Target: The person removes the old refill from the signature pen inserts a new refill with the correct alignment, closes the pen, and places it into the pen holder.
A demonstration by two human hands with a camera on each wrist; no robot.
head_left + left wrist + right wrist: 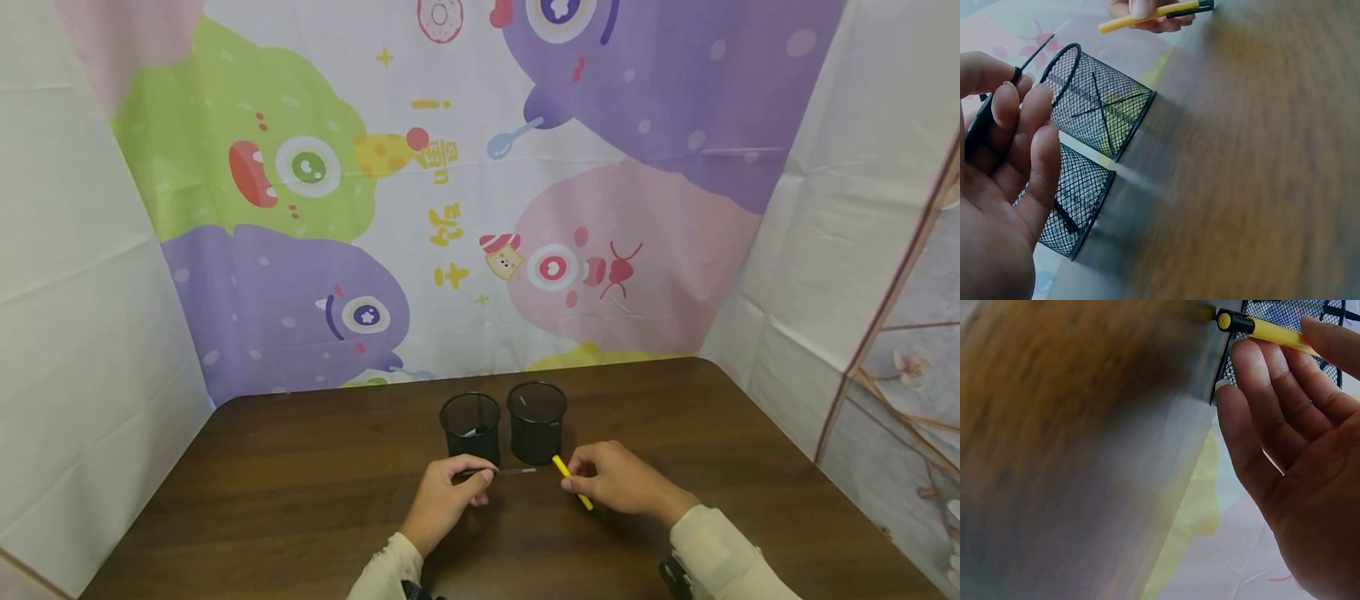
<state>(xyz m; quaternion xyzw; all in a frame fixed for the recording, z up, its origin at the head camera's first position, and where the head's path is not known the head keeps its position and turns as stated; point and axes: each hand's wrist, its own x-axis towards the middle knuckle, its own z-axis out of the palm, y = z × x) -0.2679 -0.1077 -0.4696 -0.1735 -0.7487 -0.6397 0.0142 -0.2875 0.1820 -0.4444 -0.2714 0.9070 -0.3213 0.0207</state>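
My left hand (444, 498) pinches a slim screwdriver (513, 471) between thumb and fingers. It has a black handle (985, 122) and a thin shaft with a pale tip, pointing right in the head view. On the other side, my right hand (613, 477) pinches a yellow pen (573, 483) with a black section near one end (1241, 324), held slantwise. Just beyond the hands stand two black mesh cups. The left cup (471, 429) has a dark, slim item inside; the right cup (537, 423) is close to the pen's upper end.
Both cups stand upright, side by side, on a dark brown wooden table (300, 475). A cartoon-printed cloth (450, 333) hangs behind the table's back edge. Pale cloth walls (795, 250) rise at both sides.
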